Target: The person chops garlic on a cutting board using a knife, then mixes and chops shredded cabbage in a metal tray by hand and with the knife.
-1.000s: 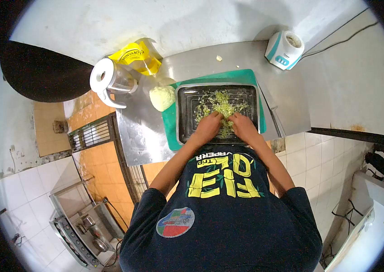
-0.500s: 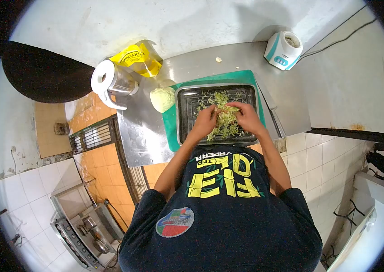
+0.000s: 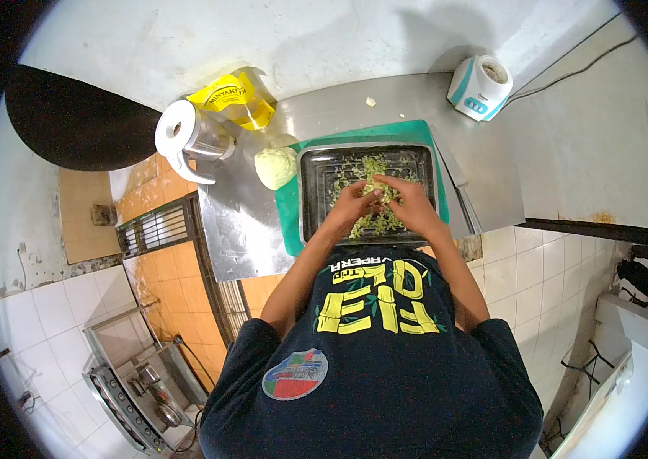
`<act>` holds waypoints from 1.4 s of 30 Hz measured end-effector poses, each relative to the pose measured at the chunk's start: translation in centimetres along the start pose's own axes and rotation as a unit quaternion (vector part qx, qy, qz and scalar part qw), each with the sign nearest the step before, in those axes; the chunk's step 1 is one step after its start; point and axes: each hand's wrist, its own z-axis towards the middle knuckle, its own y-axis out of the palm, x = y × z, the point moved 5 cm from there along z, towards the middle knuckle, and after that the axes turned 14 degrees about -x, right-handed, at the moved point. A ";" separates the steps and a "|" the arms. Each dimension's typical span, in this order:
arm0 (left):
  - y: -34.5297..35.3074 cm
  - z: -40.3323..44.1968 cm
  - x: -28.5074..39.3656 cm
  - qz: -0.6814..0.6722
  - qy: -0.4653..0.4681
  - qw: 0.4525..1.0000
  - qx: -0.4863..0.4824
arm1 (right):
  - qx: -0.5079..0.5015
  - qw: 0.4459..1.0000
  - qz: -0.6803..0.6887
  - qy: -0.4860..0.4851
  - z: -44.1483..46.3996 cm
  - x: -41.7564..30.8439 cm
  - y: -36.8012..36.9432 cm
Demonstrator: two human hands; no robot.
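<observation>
A dark rectangular tray (image 3: 316, 227) lies on a green cutting board (image 3: 287, 222). Chopped green vegetable (image 3: 377, 222) is spread over the tray's middle. Above it my left hand (image 3: 353, 205) and my right hand (image 3: 411, 205) come together, fingers curled round some of the pale green shreds. Their fingertips nearly meet, and the exact grip is partly hidden. Left of the tray, at the board's edge, sits a pale cabbage piece (image 3: 275, 168).
A blender jug (image 3: 205, 140) and a yellow pouch (image 3: 238, 99) stand at the back left, a white and teal blender base (image 3: 480, 88) at the back right. A knife (image 3: 465, 200) lies right of the board on the steel table (image 3: 243, 222).
Both hands were low in the shreds, then lifted and parted slightly. Now they have drawn closer together over the tray, fingers curled inward.
</observation>
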 end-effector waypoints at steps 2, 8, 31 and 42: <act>-0.6 0.2 -0.4 0.006 0.004 1.000 0.013 | 0.003 1.000 0.010 0.011 0.0 -0.3 -0.2; -0.3 0.0 0.2 -0.051 0.015 0.999 0.009 | -0.016 0.992 0.038 0.119 -0.2 0.6 -0.9; 1.9 -1.5 2.5 -0.279 0.030 0.959 0.029 | -0.152 0.986 -0.043 0.061 0.8 5.7 6.0; 2.2 -0.7 2.6 -0.306 0.042 0.951 -0.008 | -0.061 0.991 -0.119 -0.004 0.6 2.9 3.9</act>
